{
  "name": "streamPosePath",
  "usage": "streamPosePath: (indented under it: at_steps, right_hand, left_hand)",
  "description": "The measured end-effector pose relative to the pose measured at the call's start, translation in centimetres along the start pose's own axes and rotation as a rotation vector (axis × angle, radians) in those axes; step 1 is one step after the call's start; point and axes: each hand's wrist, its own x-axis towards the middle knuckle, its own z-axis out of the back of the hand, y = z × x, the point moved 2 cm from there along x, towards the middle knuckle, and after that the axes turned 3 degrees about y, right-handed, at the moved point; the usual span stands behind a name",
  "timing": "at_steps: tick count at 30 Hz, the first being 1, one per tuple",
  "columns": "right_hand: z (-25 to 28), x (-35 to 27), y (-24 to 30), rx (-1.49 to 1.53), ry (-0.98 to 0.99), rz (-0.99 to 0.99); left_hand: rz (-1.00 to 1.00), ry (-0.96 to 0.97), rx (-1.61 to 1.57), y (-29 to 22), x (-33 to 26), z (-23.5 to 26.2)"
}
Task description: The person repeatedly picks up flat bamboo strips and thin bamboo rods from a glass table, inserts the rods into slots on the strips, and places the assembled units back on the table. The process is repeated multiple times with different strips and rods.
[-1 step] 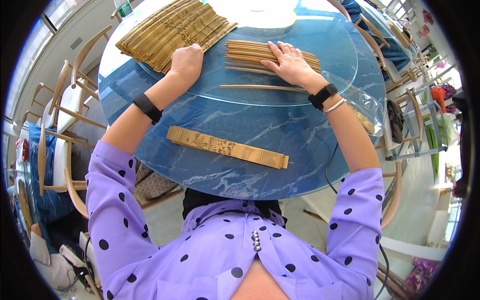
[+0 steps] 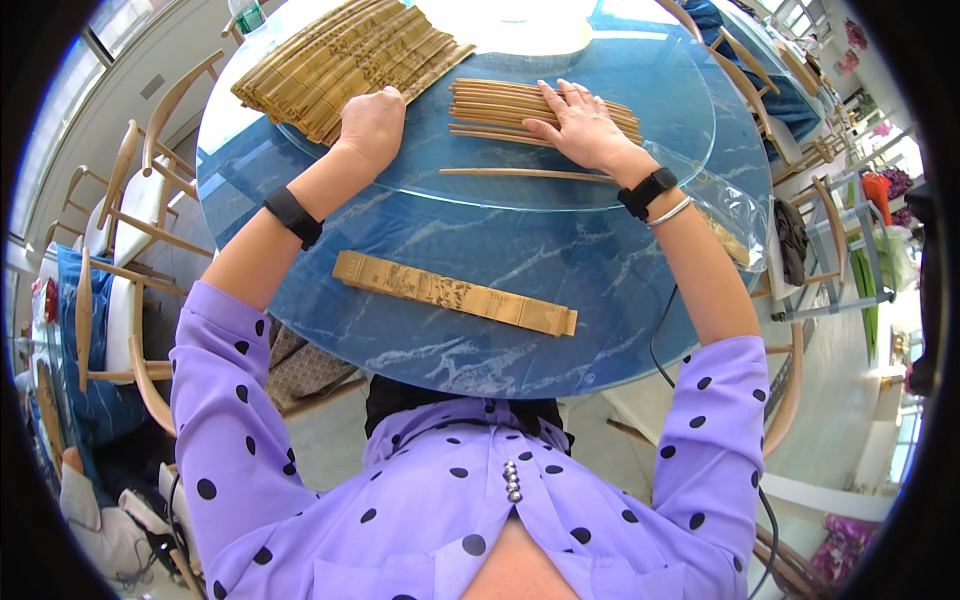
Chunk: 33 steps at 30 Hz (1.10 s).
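Note:
My left hand [image 2: 373, 128] is closed in a fist at the near right edge of a fanned stack of gold paper chopstick sleeves [image 2: 340, 62]. Whatever its curled fingers may hold is hidden. Across a row of light-brown chopsticks [image 2: 490, 104] lies my right hand [image 2: 580, 125], its fingers stretched out flat over their right part. One single chopstick [image 2: 520, 173] sits apart, nearer to me. Closer still, a narrow gold paper sleeve [image 2: 455, 294] with dark print, perhaps several stacked together, rests slightly slanted on the blue table.
A round glass turntable [image 2: 480, 200] sits on the blue marble-patterned table [image 2: 450, 365]. Right of my right wrist lies a clear plastic bag [image 2: 725, 205] with something yellowish inside. A dark cable [image 2: 655, 345] hangs over the right edge. Wooden chairs [image 2: 125, 290] stand around.

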Motion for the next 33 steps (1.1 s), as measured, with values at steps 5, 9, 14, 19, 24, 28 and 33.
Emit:
streamPosePath:
  at_steps: [5,9,14,19,24,28,33]
  right_hand:
    - [2.3,-2.1,1.1,-0.018,-0.256,0.243]
    - [4.7,-4.9,4.7,0.084,-0.289,0.403]
    - [3.4,-5.2,5.7,-0.028,-0.223,0.339]
    - [2.8,-4.7,6.1,-0.042,-0.167,0.303]
    - [2.2,-5.7,5.8,-0.075,-0.195,0.358]
    - [2.0,-7.4,6.5,-0.128,-0.32,0.305]
    - [8.1,-11.5,9.5,0.077,-0.416,0.318]
  left_hand:
    - [-0.055,-0.062,-0.108,0.0,-3.3,3.4]
    - [-0.226,0.0,-0.405,-1.8,-9.2,6.9]
    - [-0.347,0.214,-0.672,-6.4,-18.1,9.9]
    - [-0.31,0.132,-0.772,-8.4,-22.5,8.3]
    - [-0.189,0.015,-0.729,-9.7,-23.5,6.9]
    - [-0.19,-0.076,-0.792,-10.4,-24.2,6.8]
    - [0.011,-0.39,-1.076,-9.1,-24.3,8.2]
